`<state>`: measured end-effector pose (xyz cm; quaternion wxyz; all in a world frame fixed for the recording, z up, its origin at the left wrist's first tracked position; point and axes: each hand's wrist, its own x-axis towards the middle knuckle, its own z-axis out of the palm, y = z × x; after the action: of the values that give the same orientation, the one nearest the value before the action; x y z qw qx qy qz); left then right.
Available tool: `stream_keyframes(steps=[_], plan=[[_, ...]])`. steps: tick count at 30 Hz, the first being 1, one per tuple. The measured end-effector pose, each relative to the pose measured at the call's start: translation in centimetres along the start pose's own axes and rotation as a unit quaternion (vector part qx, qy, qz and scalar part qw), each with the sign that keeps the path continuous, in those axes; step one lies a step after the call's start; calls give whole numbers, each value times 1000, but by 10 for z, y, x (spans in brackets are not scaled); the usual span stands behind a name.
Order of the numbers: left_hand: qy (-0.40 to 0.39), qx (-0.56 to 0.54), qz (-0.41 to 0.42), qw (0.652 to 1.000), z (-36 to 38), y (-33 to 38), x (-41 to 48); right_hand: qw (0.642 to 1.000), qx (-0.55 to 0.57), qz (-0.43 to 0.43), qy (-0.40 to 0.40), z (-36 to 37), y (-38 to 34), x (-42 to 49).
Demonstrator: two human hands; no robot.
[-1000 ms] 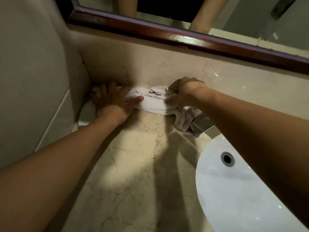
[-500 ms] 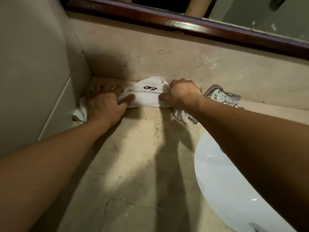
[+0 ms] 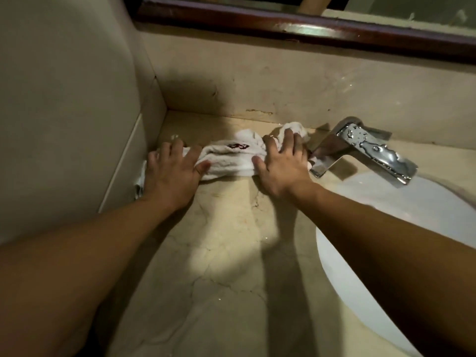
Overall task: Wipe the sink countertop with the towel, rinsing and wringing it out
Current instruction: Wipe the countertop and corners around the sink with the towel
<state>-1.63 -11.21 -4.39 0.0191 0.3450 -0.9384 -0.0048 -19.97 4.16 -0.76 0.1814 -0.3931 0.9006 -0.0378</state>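
A white towel with a dark red logo lies bunched in a long strip across the beige marble countertop, a little out from the back wall. My left hand presses flat on its left end, close to the side wall. My right hand presses on its right end with fingers spread, just left of the chrome faucet. Both palms lie on the cloth; part of the towel sticks out from under my left wrist.
The white oval sink basin lies at the right, partly hidden by my right forearm. A tiled side wall closes the left. The marble backsplash rises behind, under a dark wooden mirror frame.
The towel and both hands have slid toward me, away from the back wall. My right hand went from a closed grip to a flat, spread press. The faucet came into full view.
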Motion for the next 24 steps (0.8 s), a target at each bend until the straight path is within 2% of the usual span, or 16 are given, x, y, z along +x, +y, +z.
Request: stream_keyframes(steps=[3, 10, 13, 16, 18, 19, 21, 22, 24], plan=[[-14, 21, -11, 1000, -7, 3, -9, 999, 23, -15, 42, 6, 6, -3], [-79, 16, -88, 993, -23, 21, -82, 994, -3, -113, 1, 7, 17, -29], [-122, 6, -97, 988, -31, 36, -119, 988, -7, -152, -14, 11, 22, -33], [-199, -75, -91, 973, -46, 46, -129, 988, -44, -147, -6, 6, 21, -38], [-250, -120, -113, 954, -63, 44, -112, 992, -14, -118, 44, 10, 15, -58], [-238, -118, -119, 957, -72, 42, -99, 992, 17, -97, 74, 16, 10, -75], [-140, -103, -112, 979, -87, 41, -70, 985, 89, -69, 129, 34, -9, -119], [-93, -110, -90, 986, -93, 45, -51, 979, 122, -57, 150, 46, -24, -143], [-68, -152, -12, 986, -94, 60, -13, 970, 172, -53, 162, 65, -64, -185]])
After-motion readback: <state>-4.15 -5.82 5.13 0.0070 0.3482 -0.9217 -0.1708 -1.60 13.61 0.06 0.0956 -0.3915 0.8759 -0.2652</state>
